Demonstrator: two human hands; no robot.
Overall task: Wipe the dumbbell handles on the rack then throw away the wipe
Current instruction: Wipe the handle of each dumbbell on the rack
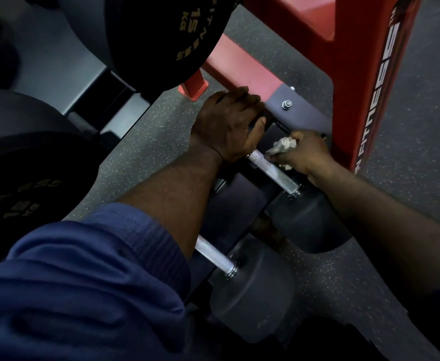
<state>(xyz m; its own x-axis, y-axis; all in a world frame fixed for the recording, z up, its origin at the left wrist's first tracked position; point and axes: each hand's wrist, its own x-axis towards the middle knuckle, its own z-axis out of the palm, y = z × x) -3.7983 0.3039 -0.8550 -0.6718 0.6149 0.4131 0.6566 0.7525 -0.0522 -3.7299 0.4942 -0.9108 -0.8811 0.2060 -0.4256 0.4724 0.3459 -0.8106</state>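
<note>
Two dumbbells lie side by side on a low dark rack (239, 201). The far dumbbell's knurled silver handle (276, 173) runs diagonally. My left hand (229, 126) grips its far end, fingers curled over the top. My right hand (307, 152) holds a crumpled white wipe (282, 145) against the handle's right side. Only the right weight head (310, 220) of that dumbbell shows. The near dumbbell's handle (215, 254) is partly hidden under my left forearm, and its dark head (252, 293) sits lower in view.
A red upright post (367, 82) with white lettering stands right of the rack, joined by a bolted grey plate (302, 113). Black weight plates (166, 35) hang at the upper left, with more plates (26, 183) at the left. Speckled rubber floor (409, 178) surrounds everything.
</note>
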